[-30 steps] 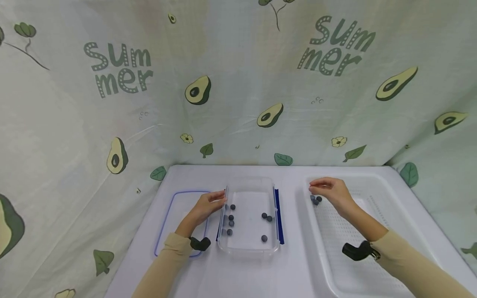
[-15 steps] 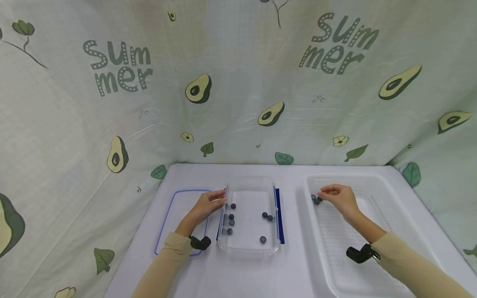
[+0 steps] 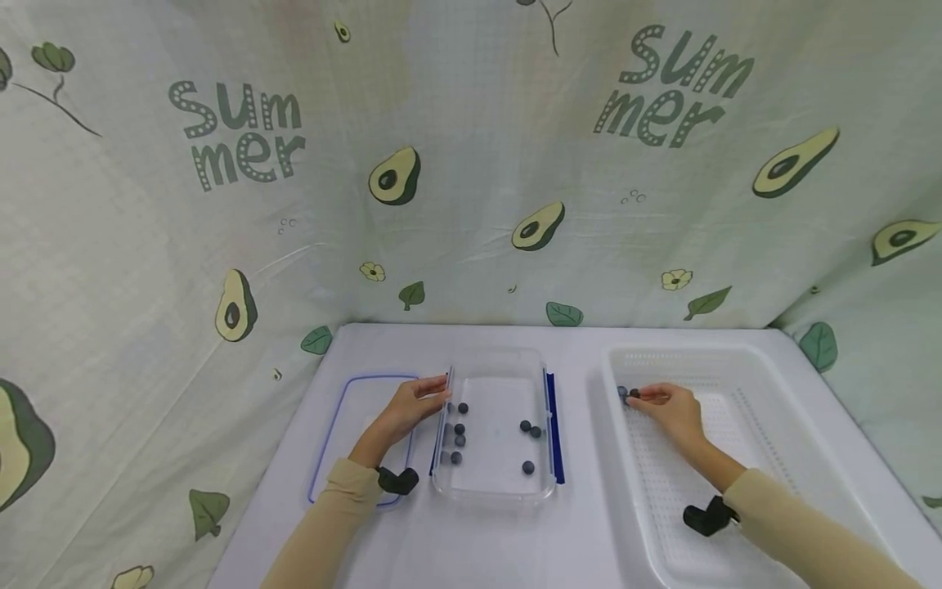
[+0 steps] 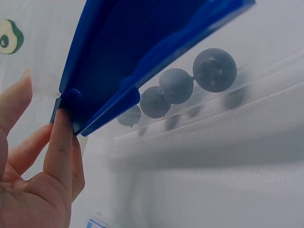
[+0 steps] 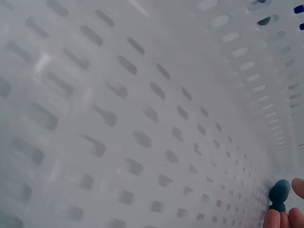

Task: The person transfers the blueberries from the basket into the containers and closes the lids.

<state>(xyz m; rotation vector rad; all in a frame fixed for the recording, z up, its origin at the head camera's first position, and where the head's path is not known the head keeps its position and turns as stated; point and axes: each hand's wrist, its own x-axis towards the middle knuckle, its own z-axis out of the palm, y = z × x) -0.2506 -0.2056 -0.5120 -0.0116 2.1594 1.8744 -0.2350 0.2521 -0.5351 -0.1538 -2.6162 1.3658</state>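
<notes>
The right hand [image 3: 674, 409] is crowding the dark balls [image 5: 280, 192] at its fingertips [image 5: 272, 219], grasping one or not I can't tell, seemingly picking one up and calling for a gentle pinch.

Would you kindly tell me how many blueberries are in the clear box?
7: four blueberries along the left side of the clear box, two close together near its right side, and one at the near right. None there seem hidden.
</notes>
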